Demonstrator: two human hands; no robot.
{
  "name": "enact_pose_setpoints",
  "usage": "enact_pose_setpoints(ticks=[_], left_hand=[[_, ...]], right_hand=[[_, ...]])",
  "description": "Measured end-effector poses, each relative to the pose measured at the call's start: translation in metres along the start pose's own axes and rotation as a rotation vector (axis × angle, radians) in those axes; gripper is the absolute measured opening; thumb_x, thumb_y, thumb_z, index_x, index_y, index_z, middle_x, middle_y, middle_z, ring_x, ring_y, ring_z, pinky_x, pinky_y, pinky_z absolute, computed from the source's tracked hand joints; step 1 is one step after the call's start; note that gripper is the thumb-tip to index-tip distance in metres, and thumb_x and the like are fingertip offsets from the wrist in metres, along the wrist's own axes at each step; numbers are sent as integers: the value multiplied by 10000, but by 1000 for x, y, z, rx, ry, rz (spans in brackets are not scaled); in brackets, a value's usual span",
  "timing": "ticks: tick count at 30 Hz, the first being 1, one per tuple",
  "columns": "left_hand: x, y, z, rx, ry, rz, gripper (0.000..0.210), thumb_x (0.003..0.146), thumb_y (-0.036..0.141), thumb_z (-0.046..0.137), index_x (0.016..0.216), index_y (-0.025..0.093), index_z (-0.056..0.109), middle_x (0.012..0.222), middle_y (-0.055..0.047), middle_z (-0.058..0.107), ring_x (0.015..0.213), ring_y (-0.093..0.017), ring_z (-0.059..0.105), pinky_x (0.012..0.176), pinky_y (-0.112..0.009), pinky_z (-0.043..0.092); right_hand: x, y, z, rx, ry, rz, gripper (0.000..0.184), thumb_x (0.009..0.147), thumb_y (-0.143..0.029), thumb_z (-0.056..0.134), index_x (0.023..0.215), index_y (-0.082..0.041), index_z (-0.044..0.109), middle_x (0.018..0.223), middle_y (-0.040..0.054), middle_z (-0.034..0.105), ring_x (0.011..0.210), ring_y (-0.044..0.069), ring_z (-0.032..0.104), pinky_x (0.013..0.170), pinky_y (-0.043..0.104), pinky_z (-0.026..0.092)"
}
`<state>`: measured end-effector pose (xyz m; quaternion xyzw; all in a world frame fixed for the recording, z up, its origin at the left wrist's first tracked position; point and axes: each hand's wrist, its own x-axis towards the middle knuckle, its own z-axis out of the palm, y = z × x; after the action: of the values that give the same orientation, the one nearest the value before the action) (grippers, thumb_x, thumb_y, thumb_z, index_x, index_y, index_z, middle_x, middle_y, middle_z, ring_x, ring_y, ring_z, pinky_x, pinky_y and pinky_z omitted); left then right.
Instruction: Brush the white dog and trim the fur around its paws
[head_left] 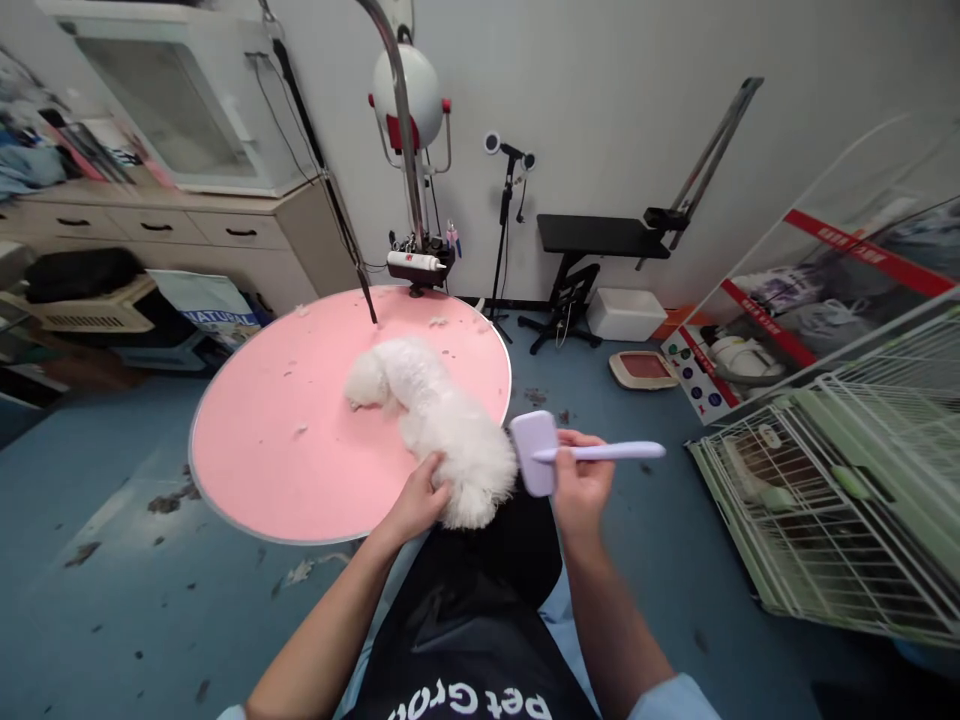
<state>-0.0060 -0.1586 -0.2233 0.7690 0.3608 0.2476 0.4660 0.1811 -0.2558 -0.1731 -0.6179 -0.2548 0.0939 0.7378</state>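
A fluffy white dog [442, 405] is on a round pink table [300, 465], its head toward the left and its rump at the near edge. My left hand [418, 502] grips the dog's hindquarters, fingers partly sunk in the fur. Just right of the rump, my right hand [581, 485] is closed around a lilac slicker brush [535, 456]. The brush's flat head points left and its handle sticks out to the right. Its pin side faces away from me, and a small gap seems to separate it from the fur.
A metal grooming arm [409, 120] with a tool holder [417, 264] rises behind the table, and a black strap [330, 190] hangs down to it. Wire cages [840, 500] stand at the right. Hair clumps [169, 500] lie on the blue floor.
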Motion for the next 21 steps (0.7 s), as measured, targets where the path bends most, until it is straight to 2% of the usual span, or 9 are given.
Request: enact_pose_setpoints(ticks=[3,4,8,10,12,14,16,18,21], left_hand=[[0,-2,3,-85,18,5,399,749,209,501,1139,130,526,1081,-72,625,966,-201,593,873,-321,472],[-1,-3,3,-108,26,-5,398,749,215,503,1138,130,524,1070,-70,626,956,-198,593,862,-317,475],[-1,-5,6,-173,20,-25,415,742,205,497,1151,137,520,1064,-62,626,966,-191,587,860,-303,472],[0,-6,6,-187,1,-23,406,745,216,498,1142,137,529,1050,-63,628,945,-191,592,852,-300,474],[2,-8,4,-175,8,-29,393,750,236,505,1128,135,544,1052,-69,629,952,-201,591,861,-309,472],[1,-11,-3,-141,44,-56,400,754,250,511,1136,140,555,1071,-78,629,990,-219,584,891,-333,462],[-2,-14,-14,-109,76,-44,424,756,271,536,1162,152,559,1128,-94,610,1064,-239,558,942,-362,435],[-7,-14,-24,-89,55,44,474,728,299,605,1181,166,564,1210,-115,563,1165,-260,499,1008,-386,384],[-8,-11,-31,-71,7,162,562,630,302,719,1166,185,598,1296,-126,496,1262,-279,408,1065,-395,320]], right_hand=[[1,2,-7,-104,-217,113,202,727,-338,642,854,-194,581,766,26,634,655,174,606,594,298,507],[3,3,-11,-136,-204,129,203,725,-336,640,850,-188,581,747,23,627,638,172,596,581,297,502],[7,5,-21,-116,96,19,241,764,-351,587,940,-223,482,981,50,612,830,178,601,695,309,503],[5,9,-16,-78,-3,38,240,744,-377,606,901,-234,494,960,43,630,829,190,619,672,300,509],[7,17,-8,-95,-203,129,240,680,-387,665,807,-222,544,812,30,651,719,201,629,593,292,505],[20,26,-7,-111,-165,145,220,686,-378,655,773,-209,543,723,16,634,651,193,614,598,310,502],[36,30,-16,-125,-23,122,226,745,-392,583,856,-210,506,797,23,622,714,186,600,664,325,490],[44,28,-30,-124,29,107,234,787,-393,535,925,-210,489,878,35,618,773,180,594,704,328,483],[30,20,-41,-103,-133,140,231,750,-381,609,883,-199,558,838,40,646,715,183,605,658,322,498]])
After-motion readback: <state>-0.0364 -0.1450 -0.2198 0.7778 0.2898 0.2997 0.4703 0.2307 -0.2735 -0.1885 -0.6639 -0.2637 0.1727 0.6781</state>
